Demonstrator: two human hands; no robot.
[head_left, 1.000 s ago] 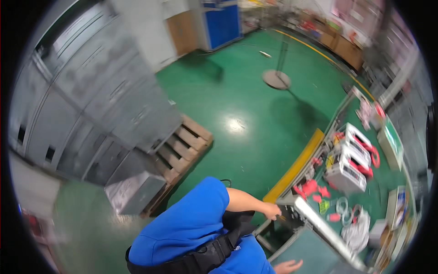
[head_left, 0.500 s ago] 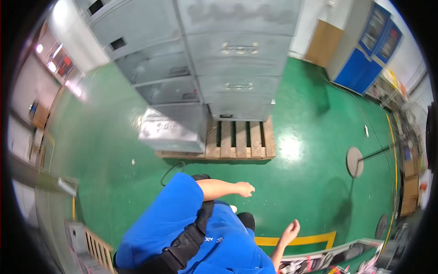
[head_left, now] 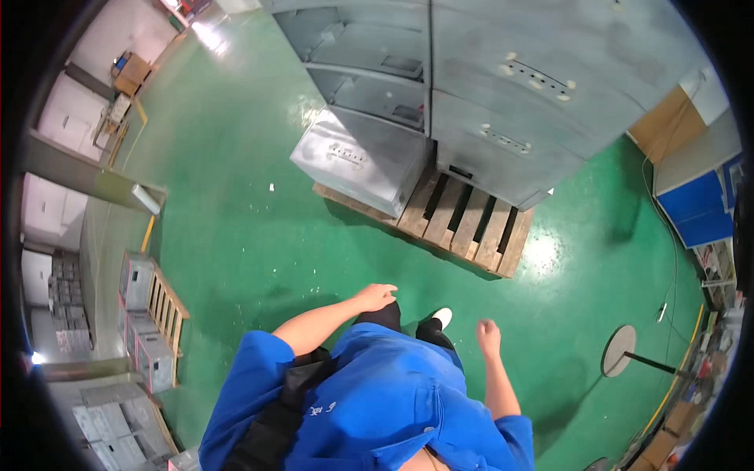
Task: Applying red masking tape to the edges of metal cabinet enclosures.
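Left hand (head_left: pixel 378 297) near, can't tell its grip; right hand (head_left: pixel 488 337), fingers together in a loose fist! Farther out, across green floor (head_left: pixel 251 228), wooden pallet (head_left: pixel 448 213) bearing grey metal box (head_left: pixel 357 161) left, big grey cabinets (head_left: pixel 518 110) right.

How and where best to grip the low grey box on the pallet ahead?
Probably low on the left and right ends of the grey box, left hand and right hand coming from the near side: it is broad and square-edged, and tall cabinets stand behind.
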